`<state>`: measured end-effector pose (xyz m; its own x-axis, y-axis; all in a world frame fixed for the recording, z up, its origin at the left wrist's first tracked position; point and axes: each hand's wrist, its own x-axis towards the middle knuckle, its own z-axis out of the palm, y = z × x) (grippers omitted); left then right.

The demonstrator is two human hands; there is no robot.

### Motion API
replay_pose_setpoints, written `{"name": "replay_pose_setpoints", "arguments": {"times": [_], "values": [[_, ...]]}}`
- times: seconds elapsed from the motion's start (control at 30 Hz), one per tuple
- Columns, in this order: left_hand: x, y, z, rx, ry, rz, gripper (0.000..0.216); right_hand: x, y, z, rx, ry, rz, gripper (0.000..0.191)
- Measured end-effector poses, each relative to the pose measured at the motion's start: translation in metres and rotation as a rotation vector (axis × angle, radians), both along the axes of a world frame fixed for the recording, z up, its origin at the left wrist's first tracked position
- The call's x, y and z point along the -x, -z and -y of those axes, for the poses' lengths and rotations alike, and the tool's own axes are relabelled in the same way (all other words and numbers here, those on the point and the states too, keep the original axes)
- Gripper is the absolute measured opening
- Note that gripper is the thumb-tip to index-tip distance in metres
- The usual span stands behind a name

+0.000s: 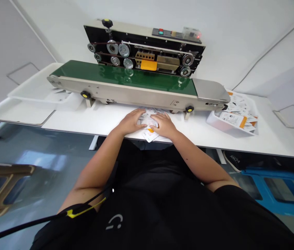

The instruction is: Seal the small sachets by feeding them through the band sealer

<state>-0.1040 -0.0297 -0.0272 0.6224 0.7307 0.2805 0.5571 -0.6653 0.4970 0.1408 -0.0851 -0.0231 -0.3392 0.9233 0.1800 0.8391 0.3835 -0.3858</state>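
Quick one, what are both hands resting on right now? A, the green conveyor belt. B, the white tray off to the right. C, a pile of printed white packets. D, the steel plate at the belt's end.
C: the left hand and right hand lie flat on a pile of printed white packets on the white table.

Printed packets [148,121] under the left hand [130,121] and right hand [164,125]: thin paper or film, exact stock too small to tell. Ahead of the 2 hands: conveyor belt [121,74], green, smooth, glossy; conveyor frame [136,92], satin brushed metal; knob [85,94], black matt plastic. Ahead and right of the right hand: end plate [209,89], smooth brushed steel; tray [227,125], translucent plastic, faint sheen. Far left of the left hand: 2nd tray [32,91], same translucent plastic. Beneath the 2 hands: tabletop [71,121], white, smooth, matt. Nearer the body than the 2 hands: shirt [147,173], black matt cloth.
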Motion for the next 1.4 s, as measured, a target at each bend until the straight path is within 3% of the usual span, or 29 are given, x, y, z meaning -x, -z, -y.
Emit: {"name": "replay_pose_setpoints", "arguments": {"times": [0.1, 0.23, 0.43, 0.73, 0.83, 0.93, 1.03, 1.13, 1.33, 1.4], "values": [[-0.001, 0.002, 0.001, 0.021, -0.048, -0.03, 0.072, 0.0, -0.001, 0.003, 0.001, -0.065, 0.001, 0.054], [0.0, 0.004, 0.0, 0.029, -0.117, 0.009, 0.054, 0.0, -0.001, 0.004, 0.004, -0.046, -0.01, 0.053], [0.001, 0.005, -0.002, -0.033, -0.023, -0.02, 0.046, -0.001, 0.002, 0.003, -0.013, -0.015, -0.019, 0.052], [0.008, -0.001, 0.01, -0.093, -0.301, 0.223, 0.027, -0.002, 0.005, 0.002, -0.024, 0.016, -0.036, 0.054], [0.011, -0.002, 0.008, -0.115, -0.251, 0.22, 0.036, -0.002, 0.006, 0.002, -0.033, 0.02, -0.035, 0.053], [0.008, 0.002, 0.002, -0.065, -0.152, 0.065, 0.058, -0.002, 0.007, 0.001, -0.042, 0.013, -0.034, 0.052], [0.004, 0.006, 0.001, -0.03, -0.171, -0.012, 0.042, -0.003, 0.008, 0.001, -0.053, 0.01, -0.037, 0.053], [0.004, 0.003, 0.005, -0.102, -0.218, 0.094, 0.027, -0.003, 0.006, 0.002, -0.092, 0.01, -0.046, 0.056], [0.017, -0.015, 0.019, -0.225, -0.276, 0.422, 0.033, 0.012, -0.016, 0.0, -0.2, 0.028, -0.106, 0.063], [0.02, -0.017, 0.022, -0.212, -0.301, 0.489, 0.037, 0.022, -0.026, -0.006, -0.202, -0.01, -0.135, 0.055]]}}
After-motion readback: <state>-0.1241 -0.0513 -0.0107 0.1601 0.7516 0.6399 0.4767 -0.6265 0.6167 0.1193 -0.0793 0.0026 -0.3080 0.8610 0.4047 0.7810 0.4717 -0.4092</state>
